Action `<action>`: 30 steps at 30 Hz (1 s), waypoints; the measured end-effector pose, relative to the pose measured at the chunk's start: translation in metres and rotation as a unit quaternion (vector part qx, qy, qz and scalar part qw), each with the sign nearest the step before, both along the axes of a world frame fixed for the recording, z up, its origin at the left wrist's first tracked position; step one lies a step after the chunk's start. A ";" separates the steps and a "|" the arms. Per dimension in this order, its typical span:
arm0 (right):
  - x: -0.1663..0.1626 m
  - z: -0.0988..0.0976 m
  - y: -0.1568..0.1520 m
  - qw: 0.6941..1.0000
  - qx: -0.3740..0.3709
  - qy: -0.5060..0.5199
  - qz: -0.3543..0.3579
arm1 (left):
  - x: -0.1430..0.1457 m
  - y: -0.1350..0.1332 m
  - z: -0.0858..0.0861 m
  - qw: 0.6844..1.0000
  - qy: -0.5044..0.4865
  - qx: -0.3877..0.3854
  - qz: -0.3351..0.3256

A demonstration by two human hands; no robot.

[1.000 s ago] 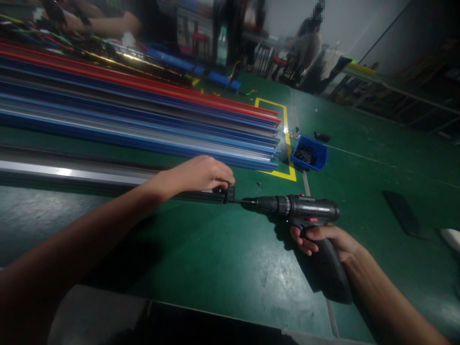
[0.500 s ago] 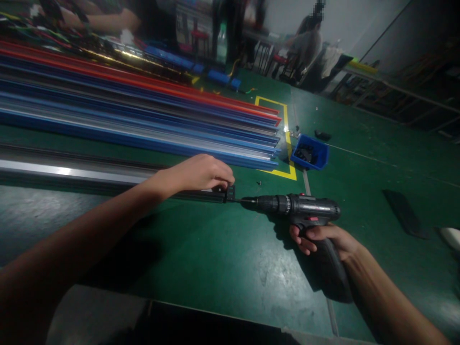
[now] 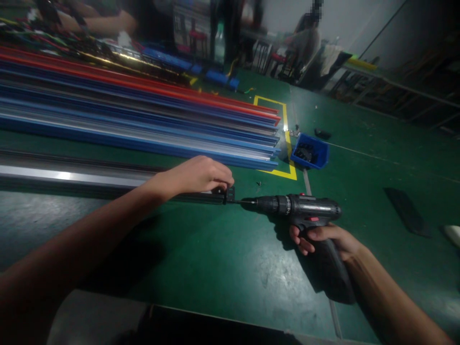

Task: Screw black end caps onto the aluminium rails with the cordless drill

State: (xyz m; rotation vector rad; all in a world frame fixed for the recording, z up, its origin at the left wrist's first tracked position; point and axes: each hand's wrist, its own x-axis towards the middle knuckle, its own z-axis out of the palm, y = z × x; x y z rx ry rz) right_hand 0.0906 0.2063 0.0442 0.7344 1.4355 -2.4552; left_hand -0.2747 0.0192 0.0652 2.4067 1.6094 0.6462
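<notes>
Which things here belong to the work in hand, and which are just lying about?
In use: left hand on black end piece of grey rail; right hand gripping cordless drill.
Lying about: stacked coloured rails, blue bin, black flat piece.

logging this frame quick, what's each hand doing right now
Left hand: closed on the end of the metal rail.
Right hand: closed on the cordless drill grip.

Black cordless drill horizontal, bit against small black end bracket on long silver rail lying flat on green table
</notes>
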 end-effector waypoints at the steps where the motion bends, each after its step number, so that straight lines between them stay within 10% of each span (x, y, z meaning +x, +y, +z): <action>1: 0.000 0.000 0.000 1.000 0.003 0.000 0.001 | 0.000 0.000 0.000 1.000 -0.001 -0.002 0.000; 30: 0.003 -0.007 0.002 0.995 -0.050 0.086 0.016 | -0.001 0.000 -0.001 1.000 0.004 -0.004 0.001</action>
